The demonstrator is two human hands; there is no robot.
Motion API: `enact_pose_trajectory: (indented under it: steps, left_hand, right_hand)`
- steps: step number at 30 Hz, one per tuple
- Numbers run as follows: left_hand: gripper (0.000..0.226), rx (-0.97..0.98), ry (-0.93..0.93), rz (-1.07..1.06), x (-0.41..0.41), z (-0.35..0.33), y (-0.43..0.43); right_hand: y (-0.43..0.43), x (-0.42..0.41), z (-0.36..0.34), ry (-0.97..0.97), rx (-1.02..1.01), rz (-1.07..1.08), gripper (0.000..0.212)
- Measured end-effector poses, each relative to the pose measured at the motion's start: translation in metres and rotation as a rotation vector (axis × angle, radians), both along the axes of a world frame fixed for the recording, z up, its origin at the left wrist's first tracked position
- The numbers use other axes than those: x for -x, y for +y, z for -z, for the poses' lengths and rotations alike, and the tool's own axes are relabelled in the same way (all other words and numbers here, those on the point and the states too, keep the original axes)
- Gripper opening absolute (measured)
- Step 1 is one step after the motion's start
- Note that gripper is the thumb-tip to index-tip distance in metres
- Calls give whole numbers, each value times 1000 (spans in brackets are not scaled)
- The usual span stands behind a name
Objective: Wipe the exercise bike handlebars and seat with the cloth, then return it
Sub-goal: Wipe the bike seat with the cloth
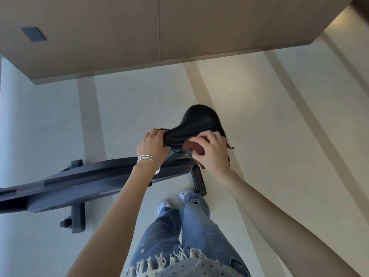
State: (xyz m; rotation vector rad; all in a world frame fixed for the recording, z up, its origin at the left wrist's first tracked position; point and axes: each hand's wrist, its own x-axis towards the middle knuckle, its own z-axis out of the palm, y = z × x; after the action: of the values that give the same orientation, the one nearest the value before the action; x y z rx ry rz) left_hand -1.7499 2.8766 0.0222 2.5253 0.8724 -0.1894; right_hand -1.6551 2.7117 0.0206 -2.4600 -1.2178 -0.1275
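Pale floor tiles (259, 116) crossed by light bands fill the room below a wood-toned wall panel (119, 27), and the dark exercise bike (89, 180) is seen stretching off to the left edge, so the handlebars are not shown. The black seat (199, 118) is steadied at its narrow nose by the left hand (152, 145), fingers curled around it, bracelets at the wrist. A reddish-brown cloth (192, 147) is bunched in the closed right hand (211, 150) and pressed against the near side of the seat (its loose edge hangs out behind the hand). The seat wipe is judged to be under way. A slip is possible: with so little cloth exposed, bare fingers rather than fabric could rub the seat, and the far, wide part could be missed. The dangling edge could also be snagged on the seat post below.
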Motion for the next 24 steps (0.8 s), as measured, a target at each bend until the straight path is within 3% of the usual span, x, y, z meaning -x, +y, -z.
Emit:
enact_pose_trajectory:
  steps: [4, 8, 12, 15, 17, 21, 24]
  left_hand:
    - [48, -14, 8, 0, -1, -4, -1]
    - [47, -12, 33, 4, -2, -7, -1]
    - [45, -22, 47, 1, -3, -9, -2]
    - [44, -27, 53, -3, -5, -10, -4]
    - [43, -24, 50, -9, -5, -10, -4]
    - [43, -20, 47, -15, -5, -8, -4]
    - [43, -26, 42, -21, -4, -7, -3]
  right_hand:
    - [-27, -3, 7, -59, 12, -72, 31]
    - [-40, -14, -2, 74, -77, 28, 31]
    - [-6, -34, -18, 300, -139, 294, 29]
    - [20, -42, -22, 292, -94, 432, 28]
    - [18, -32, -18, 200, -57, 367, 28]
    - [-28, -15, -1, 8, -62, 35, 31]
    - [-41, -29, -1, 45, -66, -1, 31]
